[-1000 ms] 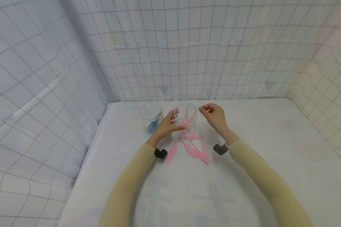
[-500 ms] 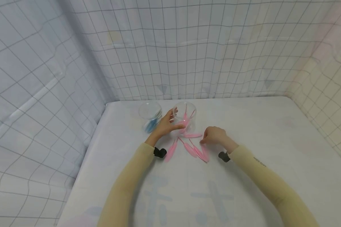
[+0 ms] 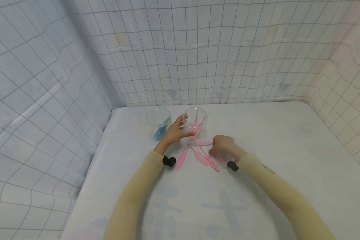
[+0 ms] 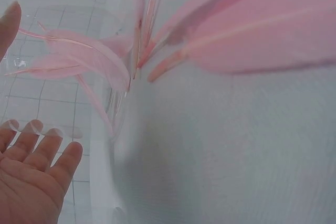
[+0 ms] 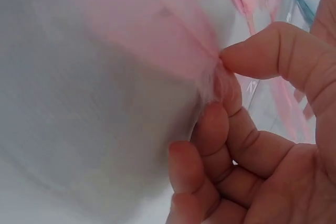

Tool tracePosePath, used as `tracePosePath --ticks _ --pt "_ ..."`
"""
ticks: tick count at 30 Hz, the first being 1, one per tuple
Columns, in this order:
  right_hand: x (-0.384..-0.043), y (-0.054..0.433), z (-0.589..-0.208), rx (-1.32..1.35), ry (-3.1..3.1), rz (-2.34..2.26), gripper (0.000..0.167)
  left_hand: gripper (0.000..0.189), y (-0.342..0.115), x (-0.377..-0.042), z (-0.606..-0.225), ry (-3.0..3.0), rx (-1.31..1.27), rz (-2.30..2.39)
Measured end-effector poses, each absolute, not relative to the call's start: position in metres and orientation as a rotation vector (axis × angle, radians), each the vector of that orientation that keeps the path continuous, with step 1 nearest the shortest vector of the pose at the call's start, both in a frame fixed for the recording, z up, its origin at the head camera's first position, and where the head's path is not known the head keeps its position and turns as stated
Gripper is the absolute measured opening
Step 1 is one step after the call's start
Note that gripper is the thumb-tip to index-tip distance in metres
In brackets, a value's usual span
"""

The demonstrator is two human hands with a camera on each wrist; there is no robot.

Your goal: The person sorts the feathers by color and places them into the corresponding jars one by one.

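Feathers (image 3: 200, 158), jars (image 3: 159, 124) on perhaps cloth-covered table (image 3: 276, 143)

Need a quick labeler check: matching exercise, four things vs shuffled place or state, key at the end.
Column 1
1. Left hand
2. Right hand
3. Blue bundle
4. Loose pink feathers

Column 2
A. Pinching a pink feather
B. Lying on the white surface
C. Curved around the clear container that has pink feathers in it
D. Inside the other clear container

Pairs: 1-C, 2-A, 3-D, 4-B
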State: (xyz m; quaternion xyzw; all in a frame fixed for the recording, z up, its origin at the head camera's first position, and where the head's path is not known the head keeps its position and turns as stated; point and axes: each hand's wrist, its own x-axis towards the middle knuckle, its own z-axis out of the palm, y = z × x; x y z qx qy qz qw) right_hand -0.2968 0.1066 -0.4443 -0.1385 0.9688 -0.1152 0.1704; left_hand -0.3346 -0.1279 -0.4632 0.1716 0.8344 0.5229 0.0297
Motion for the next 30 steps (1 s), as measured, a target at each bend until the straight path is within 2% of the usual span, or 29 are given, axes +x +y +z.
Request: tracePosePath --ticks 7,13,17,22,26,30 --pt "-0.291 0.092 -0.445 -0.515 2.784 -0.044 0.021 0.100 -0.129 -0.334 -0.464 2.565 0.502 1.618" --pt "-0.288 0.099 -0.441 -0.497 2.785 -0.152 0.025 0.102 -0.128 -0.333 -0.466 2.542 0.498 1.622" --pt "-0.295 0.111 -0.419 -0.530 2.806 -0.490 0.024 0.100 -0.129 -0.332 -0.465 2.553 0.490 1.629" --pt "-0.306 0.122 -0.389 -0.605 2.797 -1.163 0.015 0.101 -0.129 -0.333 -0.464 2.565 0.508 1.620" --pt "-0.312 0.116 -0.375 -0.622 2.814 -1.630 0.011 0.101 -0.129 -0.333 -0.463 2.555 0.544 1.633" --pt "-0.319 0.103 -0.371 -0.652 2.887 -1.864 0.012 0.101 -0.128 -0.331 -0.461 2.552 0.539 1.637"
